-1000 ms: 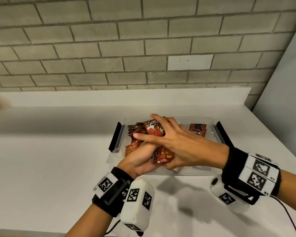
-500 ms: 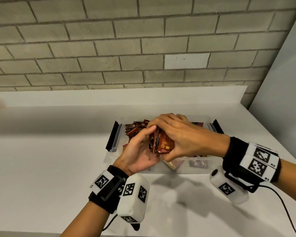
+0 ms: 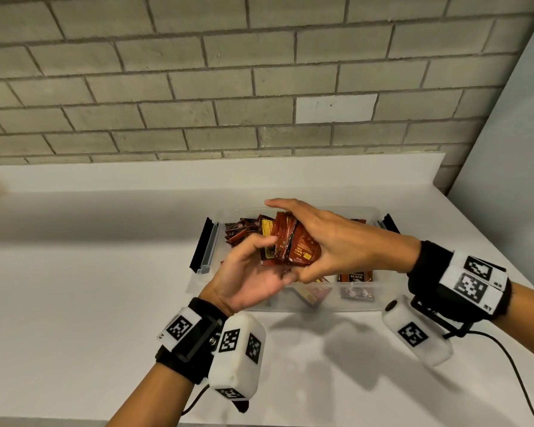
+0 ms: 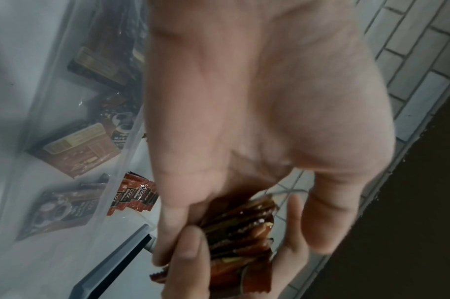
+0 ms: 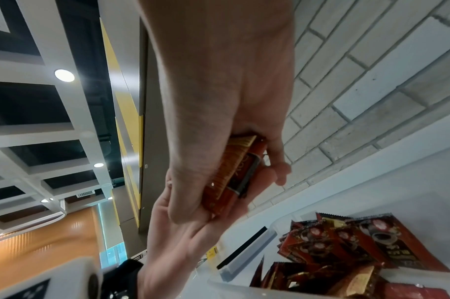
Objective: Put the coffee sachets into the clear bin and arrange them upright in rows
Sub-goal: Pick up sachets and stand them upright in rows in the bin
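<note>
A clear bin (image 3: 379,303) sits on a white counter (image 3: 74,303) just short of a grey brick wall (image 3: 259,87), its black side latches (image 3: 202,245) folded outward. Both hands are raised above the bin and meet on one stack of coffee sachets (image 3: 290,241). The right hand (image 3: 330,238) comes in from the bin's right side; its thumb and fingers are curled round the stack, with the index finger stretched out over the stack's far edge. The left hand (image 3: 247,278) comes up from the bin's near side, palm under the stack, thumb pressed to the stack's left face; the left wrist view shows its fingers (image 4: 185,204) closed against the sachet edges. The stack is held on edge, clear of the bin floor. Inside the bin, loose sachets (image 3: 241,229) lie heaped at the far left corner, some tilted, some flat. More sachets (image 3: 355,286) stand against the near wall towards the right, and one (image 3: 309,295) beside them leans at an angle. A black cable (image 3: 506,359) runs from the right wrist mount across the counter.
</note>
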`<control>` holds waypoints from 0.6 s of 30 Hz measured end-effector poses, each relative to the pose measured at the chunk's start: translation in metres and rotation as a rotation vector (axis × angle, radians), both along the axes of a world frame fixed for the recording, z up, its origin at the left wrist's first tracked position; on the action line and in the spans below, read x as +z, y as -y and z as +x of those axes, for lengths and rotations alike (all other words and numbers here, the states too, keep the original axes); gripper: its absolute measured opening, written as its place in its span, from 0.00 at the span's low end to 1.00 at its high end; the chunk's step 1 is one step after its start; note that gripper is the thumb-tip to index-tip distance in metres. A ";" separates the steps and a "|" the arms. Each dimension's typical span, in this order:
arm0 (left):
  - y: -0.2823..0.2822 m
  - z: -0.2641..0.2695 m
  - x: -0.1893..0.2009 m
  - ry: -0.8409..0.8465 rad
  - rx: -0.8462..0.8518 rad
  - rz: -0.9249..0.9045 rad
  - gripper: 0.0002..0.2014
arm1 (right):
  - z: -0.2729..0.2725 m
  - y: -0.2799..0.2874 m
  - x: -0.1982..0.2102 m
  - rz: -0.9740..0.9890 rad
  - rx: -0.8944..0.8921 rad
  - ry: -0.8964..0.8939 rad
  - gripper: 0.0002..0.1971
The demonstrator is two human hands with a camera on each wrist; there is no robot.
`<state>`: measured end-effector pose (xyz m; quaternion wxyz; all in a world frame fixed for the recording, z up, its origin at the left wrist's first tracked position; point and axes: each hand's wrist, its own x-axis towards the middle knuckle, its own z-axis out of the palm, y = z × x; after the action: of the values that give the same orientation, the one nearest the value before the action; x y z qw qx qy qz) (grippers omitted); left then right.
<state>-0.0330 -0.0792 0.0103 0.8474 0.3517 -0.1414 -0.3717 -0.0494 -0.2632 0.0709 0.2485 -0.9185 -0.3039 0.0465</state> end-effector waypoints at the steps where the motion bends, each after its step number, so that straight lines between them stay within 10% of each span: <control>1: -0.002 0.001 -0.001 -0.007 -0.001 -0.021 0.25 | 0.000 0.001 0.001 -0.018 0.006 0.019 0.48; 10: 0.009 -0.006 0.005 -0.107 -0.108 0.023 0.16 | -0.006 -0.005 -0.003 -0.046 0.032 -0.059 0.49; 18: -0.003 0.002 0.010 0.029 -0.255 0.070 0.30 | -0.006 0.002 0.001 -0.021 0.052 -0.091 0.55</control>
<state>-0.0311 -0.0760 0.0198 0.7784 0.3655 -0.1843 -0.4760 -0.0556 -0.2653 0.0715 0.2508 -0.9098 -0.3158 0.0978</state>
